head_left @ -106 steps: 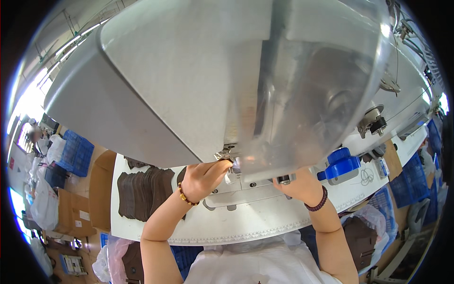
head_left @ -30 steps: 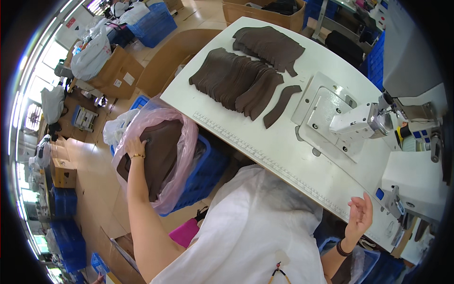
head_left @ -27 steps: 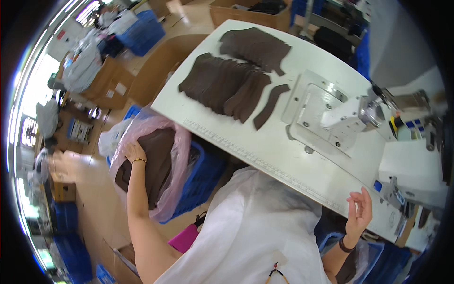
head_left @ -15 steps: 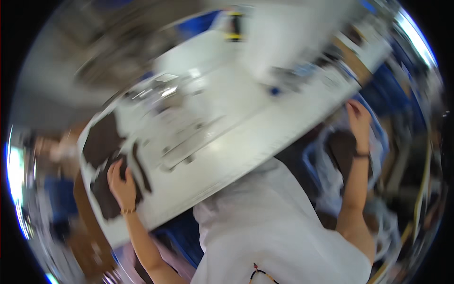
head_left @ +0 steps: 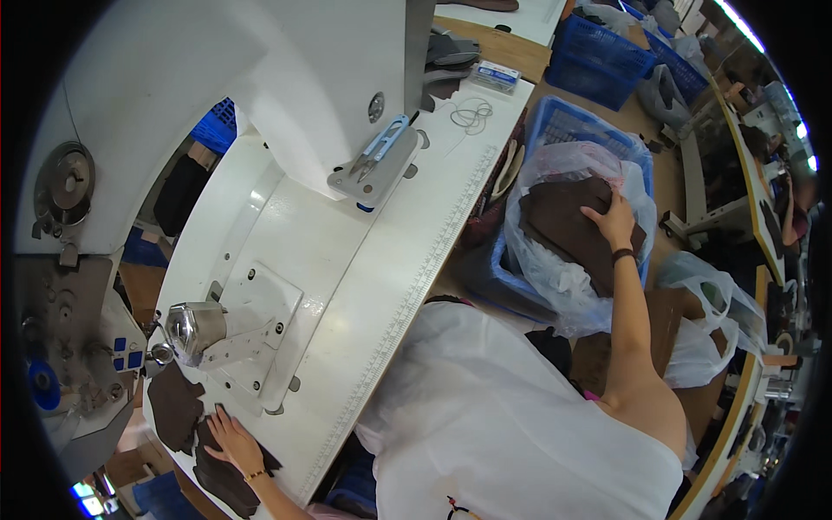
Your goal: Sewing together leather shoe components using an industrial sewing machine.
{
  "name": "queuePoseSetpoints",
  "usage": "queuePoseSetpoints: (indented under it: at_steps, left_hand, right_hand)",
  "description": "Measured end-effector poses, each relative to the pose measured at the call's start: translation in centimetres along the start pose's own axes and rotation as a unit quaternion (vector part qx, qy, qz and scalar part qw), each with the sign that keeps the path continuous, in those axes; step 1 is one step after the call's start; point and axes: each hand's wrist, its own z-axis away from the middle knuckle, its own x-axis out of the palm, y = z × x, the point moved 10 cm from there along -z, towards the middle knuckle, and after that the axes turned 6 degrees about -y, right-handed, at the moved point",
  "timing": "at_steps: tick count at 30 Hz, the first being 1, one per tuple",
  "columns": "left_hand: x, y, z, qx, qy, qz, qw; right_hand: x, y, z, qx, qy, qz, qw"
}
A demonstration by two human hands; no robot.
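My left hand lies flat with its fingers spread on dark brown cut pieces at the near left end of the white sewing machine table. Another dark brown piece lies just beyond it. Over on the right, my right hand reaches into a blue plastic basket lined with a clear plastic bag. Its thumb rests on top of a dark brown cut piece, with the fingers at the piece's edge. Several such pieces seem to be stacked there; the fingertips are partly hidden.
A large white sewing machine arches over the table. Light blue thread snips lie on its base, near loose thread and a small clear box. Blue baskets and a white plastic bag stand at the right.
My view has swung to the right and sharpened. My right hand has come down onto the brown pieces in the basket; my left hand has flattened onto the pieces on the table.
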Motion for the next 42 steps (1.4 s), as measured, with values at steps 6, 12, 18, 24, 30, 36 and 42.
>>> queuePoseSetpoints:
  at_steps: [6,12,18,24,30,36,42]
  left_hand:
    - [0.5,-2.5,1.3,0.049,-0.002,-0.071,0.996]
    - [-8.1,1.8,5.2,0.152,0.159,0.218,0.951]
    - [-20.8,15.4,13.2,0.431,0.074,0.56,0.704]
    - [-24.2,18.5,11.8,0.441,0.024,0.562,0.7]
    - [-22.3,17.0,10.1,0.416,-0.001,0.639,0.646]
    - [-21.6,14.4,10.4,0.384,-0.029,0.676,0.628]
    - [-21.8,13.6,10.0,0.418,0.074,0.719,0.551]
  right_hand:
    - [-3.0,0.0,3.9,-0.061,0.214,-0.038,0.974]
    - [-13.6,-7.8,3.7,-0.058,0.111,-0.243,0.962]
    - [-25.9,-33.1,15.8,-0.502,-0.039,-0.272,0.82]
    - [-24.2,-47.2,27.0,-0.696,-0.293,-0.418,0.504]
    - [-22.1,-50.1,29.5,-0.668,-0.452,-0.476,0.35]
    - [-23.4,-49.7,27.8,-0.722,-0.321,-0.5,0.355]
    - [-20.4,-51.4,27.1,-0.68,-0.402,-0.36,0.496]
